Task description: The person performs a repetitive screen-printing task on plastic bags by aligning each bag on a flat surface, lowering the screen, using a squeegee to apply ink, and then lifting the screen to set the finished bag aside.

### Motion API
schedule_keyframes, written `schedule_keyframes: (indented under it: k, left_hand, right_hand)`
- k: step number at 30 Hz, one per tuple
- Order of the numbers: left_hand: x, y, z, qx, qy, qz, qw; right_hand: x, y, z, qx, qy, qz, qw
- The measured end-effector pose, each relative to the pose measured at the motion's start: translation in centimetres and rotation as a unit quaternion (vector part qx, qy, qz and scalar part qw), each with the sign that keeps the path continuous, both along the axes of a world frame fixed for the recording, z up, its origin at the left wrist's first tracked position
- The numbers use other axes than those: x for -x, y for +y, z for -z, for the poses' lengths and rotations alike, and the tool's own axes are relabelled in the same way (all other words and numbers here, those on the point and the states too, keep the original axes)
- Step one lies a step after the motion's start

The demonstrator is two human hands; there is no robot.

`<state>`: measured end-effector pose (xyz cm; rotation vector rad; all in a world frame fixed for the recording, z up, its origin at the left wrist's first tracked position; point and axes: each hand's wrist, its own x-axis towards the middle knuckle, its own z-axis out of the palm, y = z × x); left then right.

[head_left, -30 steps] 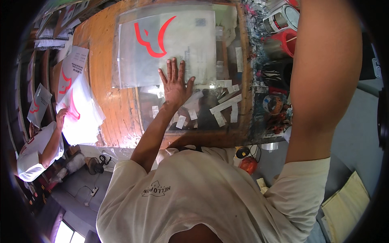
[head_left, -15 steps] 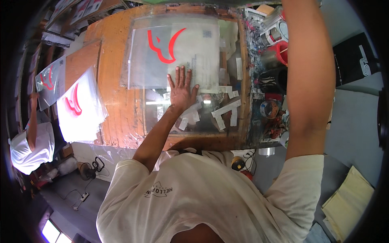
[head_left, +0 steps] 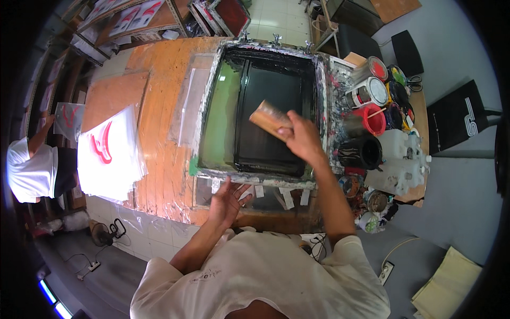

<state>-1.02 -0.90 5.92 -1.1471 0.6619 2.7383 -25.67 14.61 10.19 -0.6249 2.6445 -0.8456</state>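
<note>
A screen-printing frame point(head_left: 209, 109) lies lowered over the work table, its mesh green at the left and spread with black ink point(head_left: 276, 85) elsewhere. My right hand point(head_left: 303, 137) grips a wooden-handled squeegee point(head_left: 270, 120), held slanting over the inked mesh; whether its blade touches the ink cannot be told. At the frame's near edge is my left hand point(head_left: 227, 205), fingers apart, fingertips close to or against the rim. Part of a clear plastic sheet point(head_left: 187, 103) shows beside the frame's left rim; the rest is hidden beneath it.
Left on the wooden table point(head_left: 159, 74) lies a stack of printed plastic sheets point(head_left: 109, 165). Paint cans point(head_left: 366, 93), a red cup point(head_left: 374, 121) and a translucent jug point(head_left: 398, 159) crowd the right side. Wing-nut clamps point(head_left: 277, 39) line the frame's far edge. Another person point(head_left: 37, 165) stands at far left.
The screen frame now covers the printed sheet. My right arm has come down from its raised reach, its hand now holding the squeegee. My left hand has moved from the sheet to the frame's near edge.
</note>
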Motion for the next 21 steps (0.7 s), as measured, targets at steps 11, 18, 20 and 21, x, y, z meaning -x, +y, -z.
schedule_keyframes:
  k: [11,18,20,21]
  left_hand:
    - [-0.2,1.8,4.6,0.021,-0.116,-0.059,0.991]
    - [-0.8,2.1,3.8,0.061,-0.062,-0.044,0.995]
    - [-0.9,2.1,3.5,0.070,-0.059,-0.031,0.995]
    - [-0.8,2.1,3.4,0.078,-0.046,-0.031,0.995]
  right_hand:
    - [19.5,-6.7,8.8,-0.101,0.208,-0.074,0.970]
    - [5.4,-5.0,9.9,-0.124,0.215,-0.139,0.959]
    - [-1.2,-3.0,8.3,-0.087,0.230,-0.147,0.958]
    - [-4.5,-2.3,7.2,-0.091,0.205,-0.143,0.964]
